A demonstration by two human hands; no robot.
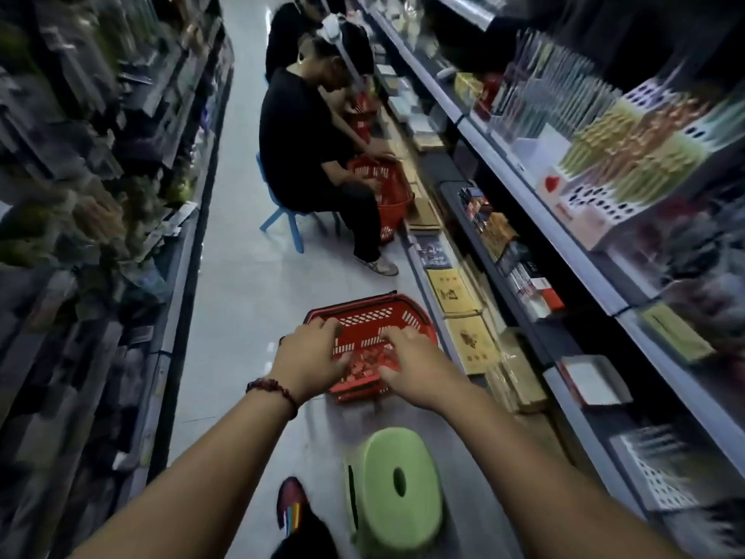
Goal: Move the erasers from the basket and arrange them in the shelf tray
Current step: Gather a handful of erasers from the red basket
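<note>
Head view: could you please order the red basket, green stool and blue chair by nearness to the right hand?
1. Red basket, under the right hand.
2. Green stool, nearer the camera.
3. Blue chair, up the aisle.

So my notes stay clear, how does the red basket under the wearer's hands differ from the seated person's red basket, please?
The near basket rests on the floor; the far basket is tipped up against the legs of the seated person. The left hand and right hand are over the near one; the seated person's hands hold the far one. Both are red slotted plastic.
</note>
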